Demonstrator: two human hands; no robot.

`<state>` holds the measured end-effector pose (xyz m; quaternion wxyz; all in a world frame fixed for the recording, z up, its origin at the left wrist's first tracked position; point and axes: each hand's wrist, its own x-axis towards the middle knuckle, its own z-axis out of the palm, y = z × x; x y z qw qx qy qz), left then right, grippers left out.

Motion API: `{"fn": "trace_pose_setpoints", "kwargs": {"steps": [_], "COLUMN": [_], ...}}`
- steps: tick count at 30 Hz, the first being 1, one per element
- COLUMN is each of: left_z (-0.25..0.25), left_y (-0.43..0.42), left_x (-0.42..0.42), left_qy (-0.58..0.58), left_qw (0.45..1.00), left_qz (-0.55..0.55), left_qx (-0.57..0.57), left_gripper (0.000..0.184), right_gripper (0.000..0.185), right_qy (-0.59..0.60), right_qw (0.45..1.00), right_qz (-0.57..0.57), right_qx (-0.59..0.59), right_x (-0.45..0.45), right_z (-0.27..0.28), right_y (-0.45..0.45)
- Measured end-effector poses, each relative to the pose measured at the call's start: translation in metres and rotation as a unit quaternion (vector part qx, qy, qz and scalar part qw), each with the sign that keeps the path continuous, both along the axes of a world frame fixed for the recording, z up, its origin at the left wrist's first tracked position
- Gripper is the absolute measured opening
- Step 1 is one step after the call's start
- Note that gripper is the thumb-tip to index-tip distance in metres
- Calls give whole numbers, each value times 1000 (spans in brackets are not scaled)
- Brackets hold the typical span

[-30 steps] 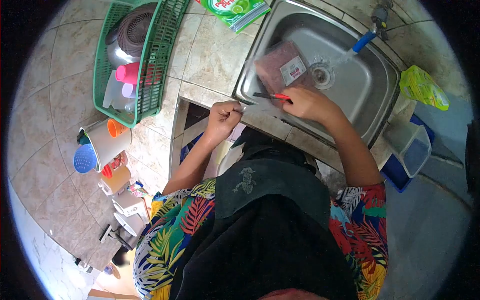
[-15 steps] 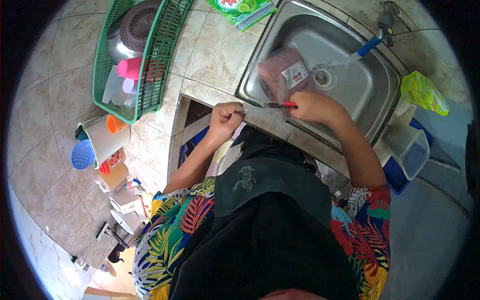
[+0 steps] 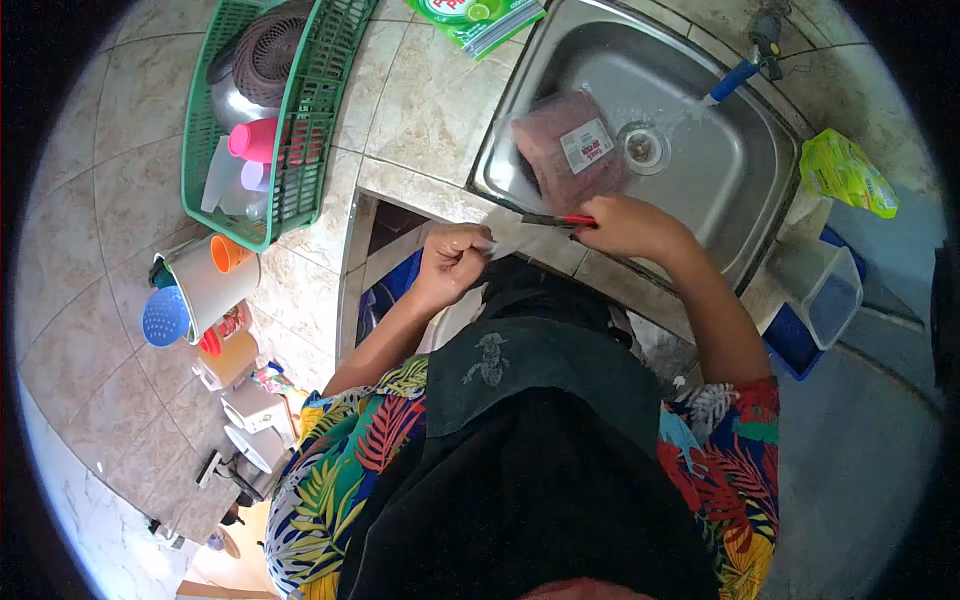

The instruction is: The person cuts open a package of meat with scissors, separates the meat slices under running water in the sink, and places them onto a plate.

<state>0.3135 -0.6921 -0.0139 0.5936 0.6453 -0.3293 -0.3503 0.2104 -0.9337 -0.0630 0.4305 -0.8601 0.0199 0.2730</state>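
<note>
My right hand is closed around a small red-handled cutting tool at the sink's front edge. Its dark blade points left; whether it is a knife or scissors I cannot tell. Left of it, my left hand is closed in a pinch on a thin piece of clear plastic. Just beyond my right hand, a clear-wrapped pack of pinkish-red meat with a white label lies in the metal sink, beside the drain.
A blue-ended faucet runs water into the sink. A green basket of dishes stands left. A green pouch lies behind the counter's near edge; a yellow-green packet and a clear container are at right.
My left hand has shifted slightly down, and the blade now angles more downward to the right. The meat pack stays in the sink. The view has moved slightly.
</note>
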Motion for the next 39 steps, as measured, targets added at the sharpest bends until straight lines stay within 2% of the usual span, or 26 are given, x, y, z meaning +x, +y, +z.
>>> {"fn": "trace_pose_setpoints", "kwargs": {"steps": [1, 3, 6, 8, 10, 12, 14, 18, 20, 21, 22, 23, 24, 25, 26, 27, 28, 30, 31, 33, 36, 38, 39], "left_z": [-3, -2, -7, -8, -6, 10, 15, 15, 12, 17, 21, 27, 32, 30, 28, 28, 30, 31, 36, 40, 38, 43, 44], "left_y": [2, 4, 12, 14, 16, 17, 19, 27, 34, 43, 49, 55, 64, 73, 84, 94, 106, 142, 161, 205, 289, 337, 358], "left_x": [-1, -3, -12, -17, -21, -14, -9, -12, -15, -19, -15, -9, -3, 3, 7, 10, 14, 16, 12, 0, -12, -27, -33], "left_qy": [-3, -7, 21, 50, 55, 48, 39, 2, -29, -24, -28, -17, -7, -6, -9, -34, -58, -41, -24, 1, 38, 19, 19], "left_qw": [1000, 1000, 999, 998, 998, 997, 996, 1000, 998, 997, 997, 997, 996, 993, 992, 993, 992, 993, 989, 971, 945, 927, 910], "left_qz": [0, 0, -11, -20, 33, 53, 74, 18, 3, 64, 56, 62, 71, 80, 82, 91, 103, 110, 147, 232, 324, 368, 408], "left_qx": [-8, -16, -32, -43, 13, 32, 42, 6, -62, -29, -36, -47, -60, -86, -96, -69, -42, -20, 14, 64, 33, 67, 75], "left_gripper": [10, 9, 8, 8, 10, 11, 14, 20, 14, 13, 13, 26, 49, 37, 37, 21, 12, 11, 12, 13, 14, 15, 16], "right_gripper": [32, 31, 32, 32, 32, 31, 31, 31, 31, 31, 31, 30, 28, 28, 25, 21, 21, 14, 14, 12, 15, 15, 16], "right_qy": [1, 88, 80, 46, 10, 118, 114, 69, 85, 103, 99, 59, 18, 14, 48, 80, 74, 107, 101, 54, 20, 12, -1], "right_qw": [1000, 996, 995, 998, 999, 993, 993, 995, 993, 990, 990, 990, 989, 988, 982, 971, 972, 931, 938, 922, 949, 960, 957], "right_qz": [0, 1, 15, -8, -31, 5, -15, -67, -68, -66, -75, -97, -117, -116, -169, -221, -217, -349, -332, -369, -291, -246, -234], "right_qx": [2, 7, 52, 34, 20, 12, 0, -24, -45, -68, -73, -82, -92, -102, -70, -36, -45, 21, 11, 107, 119, 131, 173], "right_x": [-7, -14, -11, -11, -17, -35, -46, -48, -56, -63, -74, -89, -100, -106, -112, -114, -112, -102, -93, -71, -23, 5, 18], "right_z": [5, 21, 12, 12, 14, 20, 26, 27, 31, 33, 29, 25, 25, 30, 35, 41, 48, 62, 65, 61, 67, 80, 77], "right_y": [-3, -13, -4, 10, 13, 0, 1, 12, 11, 9, 9, 10, 10, 9, 11, 17, 27, 45, 57, 89, 150, 190, 209]}}
